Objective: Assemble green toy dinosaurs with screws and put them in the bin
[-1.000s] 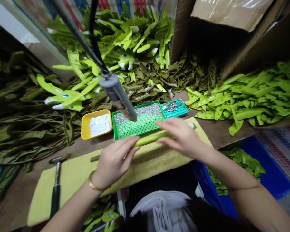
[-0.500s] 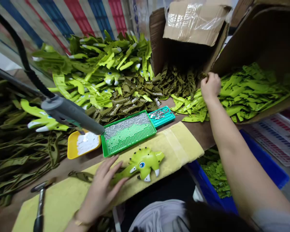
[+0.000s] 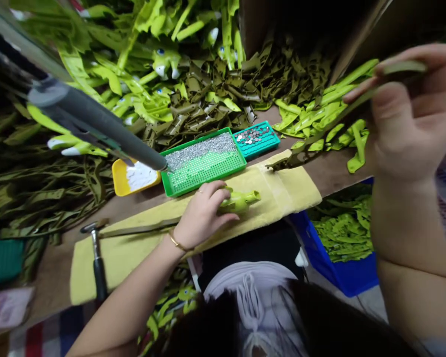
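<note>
My left hand is curled over a lime-green plastic dinosaur toy part on the yellow padded mat, hiding most of it. A long olive strip runs out to the left from under that wrist. Raised at the right, my right hand is closed on an olive-brown plastic piece that slants down, its toothed end over the mat's right part. Behind the mat are a green tray of small metal bits and a teal tray of small metal discs.
A grey tool on an arm slants over the left side, its tip near a yellow dish of white material. A hammer lies at the mat's left. Heaps of olive parts and green parts lie behind. A blue bin stands below right.
My right hand has come back from the heap by the boxes, raised with an olive-brown piece. My left hand has slid right onto the dinosaur part, which now lies turned. The view has tilted down.
</note>
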`<state>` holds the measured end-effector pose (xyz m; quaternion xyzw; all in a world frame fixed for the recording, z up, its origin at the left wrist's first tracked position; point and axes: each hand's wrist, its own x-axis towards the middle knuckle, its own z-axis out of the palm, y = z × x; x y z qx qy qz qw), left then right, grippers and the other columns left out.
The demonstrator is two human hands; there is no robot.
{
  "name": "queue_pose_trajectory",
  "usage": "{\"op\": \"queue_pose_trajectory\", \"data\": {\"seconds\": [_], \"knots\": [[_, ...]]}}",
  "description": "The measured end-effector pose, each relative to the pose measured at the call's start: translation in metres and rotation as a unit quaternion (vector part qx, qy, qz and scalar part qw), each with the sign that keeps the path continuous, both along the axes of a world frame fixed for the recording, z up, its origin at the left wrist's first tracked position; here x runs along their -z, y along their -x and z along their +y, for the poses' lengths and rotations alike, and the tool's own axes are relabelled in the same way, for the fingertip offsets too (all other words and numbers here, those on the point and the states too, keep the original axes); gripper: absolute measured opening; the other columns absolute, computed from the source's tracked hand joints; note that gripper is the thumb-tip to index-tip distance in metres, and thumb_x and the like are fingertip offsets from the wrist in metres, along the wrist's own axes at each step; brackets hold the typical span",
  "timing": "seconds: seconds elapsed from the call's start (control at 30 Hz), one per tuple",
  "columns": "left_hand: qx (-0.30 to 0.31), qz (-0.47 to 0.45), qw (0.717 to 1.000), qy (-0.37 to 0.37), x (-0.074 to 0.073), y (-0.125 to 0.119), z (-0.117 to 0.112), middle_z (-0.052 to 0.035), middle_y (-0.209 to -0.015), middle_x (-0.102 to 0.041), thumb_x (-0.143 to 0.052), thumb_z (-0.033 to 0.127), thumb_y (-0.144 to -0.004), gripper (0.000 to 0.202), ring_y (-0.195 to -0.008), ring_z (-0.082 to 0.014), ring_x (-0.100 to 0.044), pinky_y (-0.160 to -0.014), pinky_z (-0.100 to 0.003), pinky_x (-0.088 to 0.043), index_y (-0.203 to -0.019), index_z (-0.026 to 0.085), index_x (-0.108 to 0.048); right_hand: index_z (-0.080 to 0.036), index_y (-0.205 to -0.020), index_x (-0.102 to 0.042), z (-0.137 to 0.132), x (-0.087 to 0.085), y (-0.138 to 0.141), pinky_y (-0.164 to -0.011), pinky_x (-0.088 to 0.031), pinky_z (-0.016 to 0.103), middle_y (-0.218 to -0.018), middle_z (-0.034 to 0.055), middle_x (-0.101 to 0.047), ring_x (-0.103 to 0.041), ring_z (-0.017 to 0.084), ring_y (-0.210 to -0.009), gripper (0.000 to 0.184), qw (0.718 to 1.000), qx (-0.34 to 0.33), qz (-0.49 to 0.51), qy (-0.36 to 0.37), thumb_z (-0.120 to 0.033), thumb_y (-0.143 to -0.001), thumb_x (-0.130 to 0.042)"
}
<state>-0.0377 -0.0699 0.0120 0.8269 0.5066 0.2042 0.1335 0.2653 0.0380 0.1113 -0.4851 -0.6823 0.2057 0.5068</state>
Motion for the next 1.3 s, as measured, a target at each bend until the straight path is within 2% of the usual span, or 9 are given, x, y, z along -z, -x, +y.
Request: {"op": "queue_pose_trajectory", "data": {"seconds": [0.07, 0.1, 0.2, 0.3, 0.47, 0.83, 1.0, 1.2, 1.3], "knots": [[-0.014, 0.029, 0.999, -0.014, -0.006, -0.005, -0.002, -0.0147, -0.12, -0.059, -0.076, 0.033, -0.078, 0.06, -0.109, -0.0287, -0.057, -0.092, -0.044, -0.051, -0.129, 0.017, -0.048, -0.036, -0.104, -0.064, 0.003, 0.033, 0.008, -0.087, -0.051, 0.045, -0.111, 0.0011, -0.066, -0.067, 0.025, -0.101, 0.023, 0.989, -0.026, 0.135, -0.061, -0.045, -0.083, -0.063], [-0.025, 0.044, 0.999, -0.013, -0.007, -0.008, -0.003, -0.0151, -0.119, -0.058, -0.076, 0.034, -0.078, 0.066, -0.11, -0.0292, -0.057, -0.092, -0.044, -0.05, -0.133, 0.017, -0.044, -0.035, -0.101, -0.066, 0.005, 0.051, 0.012, -0.089, -0.052, 0.046, -0.105, 0.0018, -0.068, -0.068, 0.024, -0.096, 0.022, 0.984, -0.045, 0.167, -0.039, -0.044, -0.081, -0.067], [-0.055, 0.073, 0.996, 0.002, -0.009, -0.015, -0.001, -0.014, -0.114, -0.06, -0.071, 0.047, -0.08, 0.056, -0.106, -0.0296, -0.057, -0.089, -0.043, -0.049, -0.122, 0.016, -0.051, -0.025, -0.095, -0.068, 0.009, 0.104, 0.022, -0.091, -0.055, 0.049, -0.096, 0.0057, -0.071, -0.068, 0.025, -0.092, 0.035, 0.974, -0.108, 0.112, 0.164, -0.05, -0.071, -0.075], [-0.061, 0.081, 0.995, 0.015, -0.01, -0.019, 0.002, -0.0107, -0.1, -0.064, -0.066, 0.056, -0.081, 0.048, -0.093, -0.0273, -0.06, -0.081, -0.039, -0.049, -0.106, 0.016, -0.056, -0.02, -0.089, -0.069, -0.002, 0.134, 0.035, -0.091, -0.056, 0.048, -0.094, 0.0067, -0.073, -0.069, 0.023, -0.09, 0.038, 0.953, -0.16, 0.101, 0.239, -0.052, -0.071, -0.074], [-0.061, 0.083, 0.995, 0.018, -0.011, -0.021, 0.004, -0.0099, -0.096, -0.064, -0.07, 0.054, -0.079, 0.048, -0.091, -0.0267, -0.061, -0.078, -0.037, -0.049, -0.104, 0.015, -0.057, -0.023, -0.101, -0.065, -0.025, 0.131, 0.053, -0.1, -0.053, 0.046, -0.099, 0.0039, -0.074, -0.07, 0.021, -0.101, 0.034, 0.873, -0.33, 0.199, 0.299, -0.05, -0.08, -0.069], [-0.06, 0.014, 0.997, 0.054, -0.008, -0.013, 0.009, -0.0091, -0.102, -0.065, -0.074, 0.051, -0.076, 0.051, -0.096, -0.0246, -0.062, -0.083, -0.037, -0.05, -0.107, 0.015, -0.054, -0.024, -0.103, -0.063, -0.02, 0.151, 0.062, -0.094, -0.056, 0.045, -0.105, 0.0058, -0.074, -0.07, 0.023, -0.104, 0.038, 0.814, -0.397, 0.266, 0.33, -0.05, -0.078, -0.071], [-0.072, -0.02, 0.995, 0.071, -0.006, -0.013, 0.011, -0.0083, -0.106, -0.065, -0.076, 0.053, -0.073, 0.055, -0.099, -0.0244, -0.063, -0.085, -0.037, -0.051, -0.109, 0.018, -0.053, -0.023, -0.099, -0.056, -0.023, 0.155, 0.083, -0.082, -0.06, 0.038, -0.093, 0.0053, -0.074, -0.071, 0.021, -0.096, 0.047, 0.831, -0.304, 0.286, 0.369, -0.066, -0.081, -0.057], [-0.09, -0.043, 0.994, 0.042, -0.006, -0.007, 0.013, -0.0098, -0.107, -0.066, -0.075, 0.053, -0.074, 0.056, -0.102, -0.0246, -0.063, -0.087, -0.036, -0.051, -0.109, 0.016, -0.052, -0.024, -0.1, -0.057, -0.037, 0.16, 0.096, -0.087, -0.056, 0.039, -0.101, 0.007, -0.071, -0.068, 0.022, -0.103, 0.048, 0.911, -0.219, 0.233, 0.26, -0.068, -0.085, -0.046], [-0.102, -0.042, 0.993, 0.045, -0.003, -0.004, 0.016, -0.0098, -0.107, -0.066, -0.075, 0.053, -0.074, 0.056, -0.102, -0.0247, -0.062, -0.088, -0.037, -0.05, -0.109, 0.016, -0.053, -0.024, -0.098, -0.059, -0.039, 0.163, 0.099, -0.09, -0.055, 0.041, -0.102, 0.008, -0.07, -0.067, 0.023, -0.104, 0.049, 0.921, -0.198, 0.228, 0.248, -0.069, -0.086, -0.041]]}}
